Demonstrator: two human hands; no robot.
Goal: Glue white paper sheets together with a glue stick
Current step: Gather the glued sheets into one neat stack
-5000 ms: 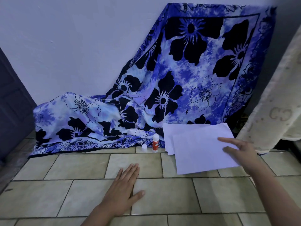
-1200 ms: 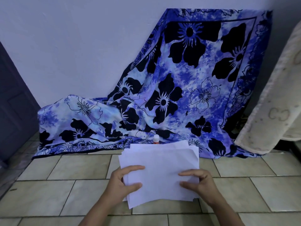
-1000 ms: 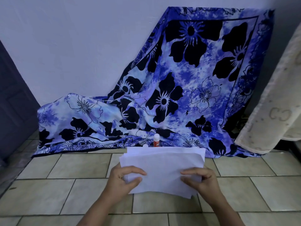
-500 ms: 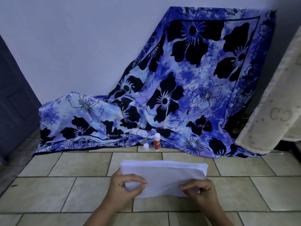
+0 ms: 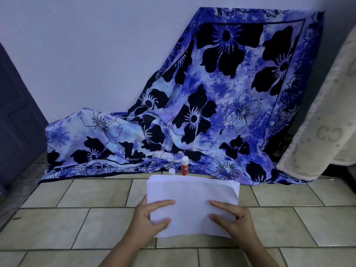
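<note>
Paper stack (image 5: 192,197) tilted up since, left hand (image 5: 147,223), right hand (image 5: 236,222) gripping edges

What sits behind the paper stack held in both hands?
A red glue stick stands upright with a small white cap beside it, before the blue floral cloth. The paper stack hides the floor beneath it.

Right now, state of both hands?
Left hand: closed on the stack of white paper sheets, gripping its left edge.
Right hand: closed on the same stack, gripping its right edge.
</note>
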